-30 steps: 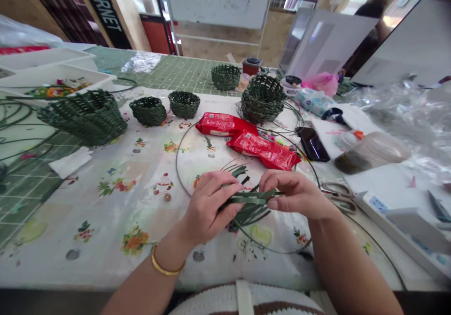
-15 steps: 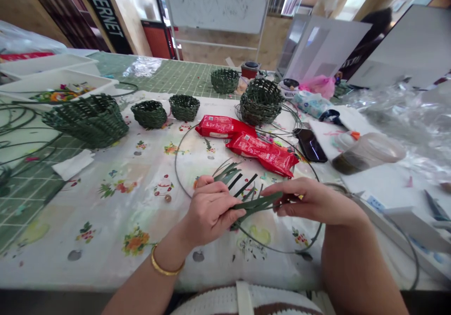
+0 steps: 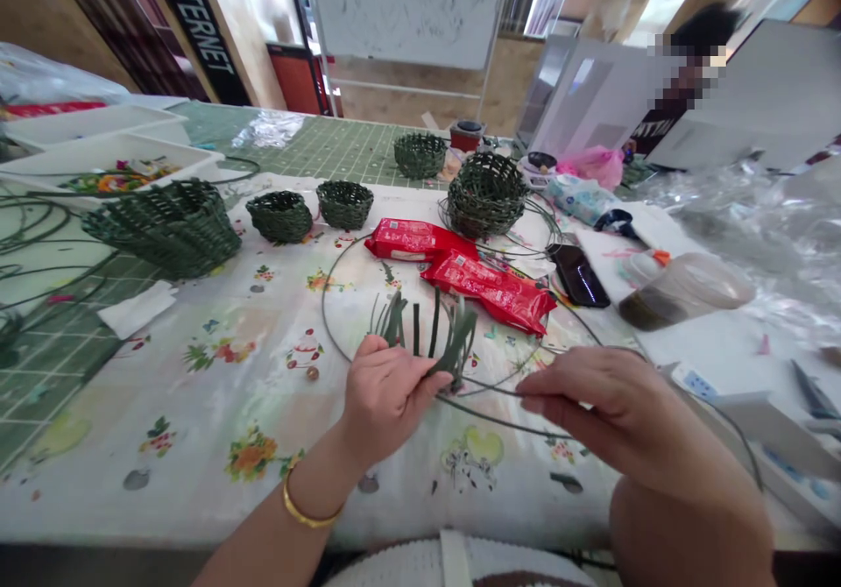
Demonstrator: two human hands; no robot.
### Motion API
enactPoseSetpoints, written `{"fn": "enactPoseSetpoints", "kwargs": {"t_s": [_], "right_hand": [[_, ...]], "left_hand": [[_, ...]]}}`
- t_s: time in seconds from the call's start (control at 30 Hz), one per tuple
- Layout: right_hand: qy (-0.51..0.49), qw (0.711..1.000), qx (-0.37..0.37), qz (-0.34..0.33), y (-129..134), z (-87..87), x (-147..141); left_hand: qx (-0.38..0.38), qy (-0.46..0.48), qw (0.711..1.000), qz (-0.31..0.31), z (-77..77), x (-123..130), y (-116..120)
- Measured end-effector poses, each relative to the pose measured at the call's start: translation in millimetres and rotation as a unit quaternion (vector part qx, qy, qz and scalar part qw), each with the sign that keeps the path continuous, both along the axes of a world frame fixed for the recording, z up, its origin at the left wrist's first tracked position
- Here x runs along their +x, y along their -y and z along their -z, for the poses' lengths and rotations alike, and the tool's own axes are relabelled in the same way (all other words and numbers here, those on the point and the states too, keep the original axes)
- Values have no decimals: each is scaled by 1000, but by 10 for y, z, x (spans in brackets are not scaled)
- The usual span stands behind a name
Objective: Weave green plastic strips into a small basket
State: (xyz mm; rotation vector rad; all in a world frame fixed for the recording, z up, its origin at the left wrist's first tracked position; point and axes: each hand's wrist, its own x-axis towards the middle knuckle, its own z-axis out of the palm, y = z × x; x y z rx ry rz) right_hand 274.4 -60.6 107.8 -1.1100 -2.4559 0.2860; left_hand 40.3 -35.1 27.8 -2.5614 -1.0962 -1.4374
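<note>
My left hand (image 3: 392, 392) is closed on the base of a small bundle of green strips (image 3: 453, 337), whose ends fan upward above the fingers. Thumb and forefinger of my right hand (image 3: 584, 399) pinch a thin green cord (image 3: 492, 387) that runs leftward to the bundle. Part of that cord's long loop curves over the flowered cloth (image 3: 250, 377) around the work. Behind the strips lie two red packets (image 3: 490, 289). What my left palm covers is hidden.
Woven green baskets (image 3: 169, 228) stand at the left and back. A phone (image 3: 578, 275), a plastic cup of dark liquid (image 3: 683, 293) and crumpled clear wrap (image 3: 775, 228) are at the right. White trays (image 3: 197, 165) sit at the far left.
The strips between my hands now point upward instead of rightward. My right hand has moved right and toward me, drawing the cord out from the bundle; the loop has shifted.
</note>
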Motion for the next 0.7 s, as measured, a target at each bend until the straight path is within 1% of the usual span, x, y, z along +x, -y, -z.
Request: {"fn": "enactPoseSetpoints", "kwargs": {"t_s": [0.03,0.07,0.13,0.2,0.23,0.3,0.37,0.43,0.5,0.57,0.6,0.7], "right_hand": [[26,999,-43,-11,-22,31,-10],[55,995,-81,-9,-53,73,-32],[108,985,-130,33,-117,180,-113],[130,977,-144,83,-146,293,-241],[119,978,-142,100,-141,346,-316],[55,983,-125,124,-99,436,-468],[-2,988,-87,125,-43,509,-595],[0,993,-41,113,-7,573,-681],[52,994,-2,100,-13,623,-724],[105,990,22,88,-57,643,-729],[122,989,28,82,-87,640,-722],[139,988,21,58,-179,595,-685]], "left_hand": [[2,1,1000,-17,20,-2,-14],[3,3,1000,-29,39,-6,-30],[-5,15,999,-43,66,-26,-67],[-27,34,998,-55,77,-53,-103],[-37,42,996,-63,76,-65,-116],[-49,43,995,-76,66,-74,-125],[-49,25,996,-70,51,-57,-109],[-52,5,997,-49,38,-32,-82],[-70,20,997,-33,33,-24,-64],[-129,72,989,-21,39,-50,-67],[-172,105,979,-15,46,-73,-76],[-309,201,930,6,65,-151,-113]]}}
